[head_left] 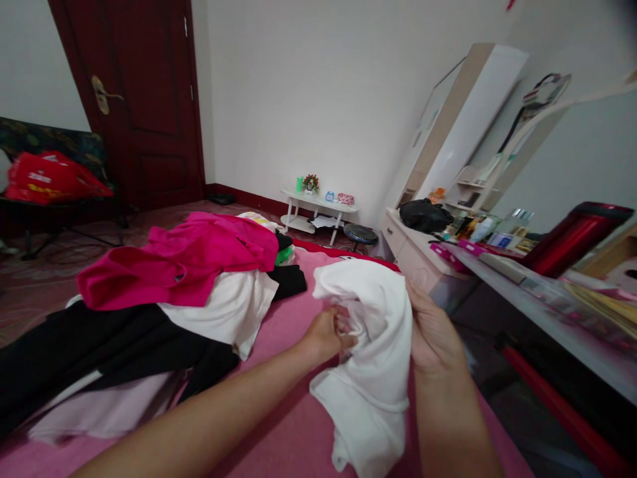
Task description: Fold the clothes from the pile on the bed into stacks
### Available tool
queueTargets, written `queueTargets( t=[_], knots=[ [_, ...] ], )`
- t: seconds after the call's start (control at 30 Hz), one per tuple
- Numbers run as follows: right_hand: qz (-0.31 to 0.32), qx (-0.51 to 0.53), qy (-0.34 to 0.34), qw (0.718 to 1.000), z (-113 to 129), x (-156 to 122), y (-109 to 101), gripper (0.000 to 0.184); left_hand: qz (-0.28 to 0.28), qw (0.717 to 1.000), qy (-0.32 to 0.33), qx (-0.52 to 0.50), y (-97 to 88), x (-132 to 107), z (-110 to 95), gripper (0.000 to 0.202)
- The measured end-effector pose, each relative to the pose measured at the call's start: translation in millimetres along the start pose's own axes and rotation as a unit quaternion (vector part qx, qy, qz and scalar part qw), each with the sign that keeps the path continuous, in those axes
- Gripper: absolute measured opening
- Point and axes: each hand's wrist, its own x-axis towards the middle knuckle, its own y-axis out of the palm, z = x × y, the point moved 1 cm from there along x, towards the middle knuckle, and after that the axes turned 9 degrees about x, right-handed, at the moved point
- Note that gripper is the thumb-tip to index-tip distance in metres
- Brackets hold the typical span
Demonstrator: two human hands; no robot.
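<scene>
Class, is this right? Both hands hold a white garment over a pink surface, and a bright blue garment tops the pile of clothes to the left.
One colour is wrong: the top garment on the pile of clothes is bright pink, not blue, as the head view shows. The left hand and right hand do hold a white garment over a pink surface.

Far wall (293, 99): plain white ahead of you, dark red baseboard (253, 207) along its foot
Door (154, 86): dark red, on your left, with a gold-coloured handle (103, 96)
Chair (54, 139): dark patterned back, left of the door from where you look
Floor (24, 292): reddish, showing on your left
Low table (318, 200): white, near the far wall
Stool (359, 234): round, dark-topped, near the low table
Dresser (415, 249): pale, on your right, below a large mirror (562, 166)
Light: soft, fairly even
</scene>
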Motion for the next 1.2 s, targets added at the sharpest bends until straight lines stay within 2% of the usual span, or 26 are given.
queueTargets(
  t=[0.1,0.2,0.23,0.33,0.4,0.43,0.5,0.57,0.7,0.8,0.9,0.97,1.07,1.2],
  knots=[
    [-0.032,0.032,0.028,0.999,13.2,0.5,-3.0,0.020,-0.049,0.997,0.056,0.015,-26.5,-9.9,-9.7,0.026],
    [-0.135,0.066,-0.016,0.988,28.3,16.2,-34.0,0.013,-0.136,0.979,0.149,0.025,-79.9,-26.1,-41.3,0.019],
    [-0.177,0.074,-0.041,0.981,30.8,23.0,-48.6,0.011,-0.183,0.968,0.169,0.022,-101.0,-31.0,-54.4,0.016],
    [-0.293,0.072,-0.120,0.946,25.8,40.1,-92.9,0.008,-0.359,0.899,0.248,0.031,-160.1,-41.8,-88.6,0.014],
    [-0.331,0.032,-0.137,0.933,12.8,47.0,-113.3,0.009,-0.439,0.854,0.272,0.067,-184.7,-45.6,-98.4,0.013],
    [-0.335,0.002,-0.133,0.933,4.7,49.4,-119.0,0.014,-0.462,0.836,0.278,0.101,-190.5,-46.9,-98.6,0.015],
    [-0.311,-0.066,-0.113,0.941,-12.7,53.2,-121.9,0.028,-0.469,0.810,0.287,0.204,-188.5,-49.0,-91.0,0.025],
    [-0.275,-0.121,-0.101,0.949,-30.1,56.3,-117.2,0.038,-0.430,0.790,0.298,0.320,-171.6,-50.7,-75.2,0.029],
    [-0.138,-0.263,-0.095,0.950,-68.0,58.6,-105.3,0.035,-0.248,0.788,0.329,0.458,-120.5,-52.7,-31.4,0.030],
    [-0.019,-0.413,-0.065,0.908,-100.4,51.8,-104.2,0.028,-0.116,0.785,0.331,0.510,-89.5,-54.3,2.1,0.030],
    [0.065,-0.559,-0.098,0.821,-125.1,40.7,-105.0,0.018,-0.032,0.789,0.312,0.528,-73.4,-56.5,26.4,0.028],
    [0.083,-0.618,-0.127,0.771,-133.4,35.2,-104.3,0.017,-0.007,0.797,0.302,0.522,-70.3,-57.5,34.8,0.030],
    [0.080,-0.650,-0.118,0.746,-136.6,32.7,-103.0,0.021,-0.003,0.807,0.300,0.509,-73.0,-57.2,38.2,0.031],
    [0.070,-0.656,-0.101,0.744,-136.2,33.9,-103.2,0.022,0.018,0.812,0.290,0.506,-80.3,-55.5,38.1,0.033]
  ],
)
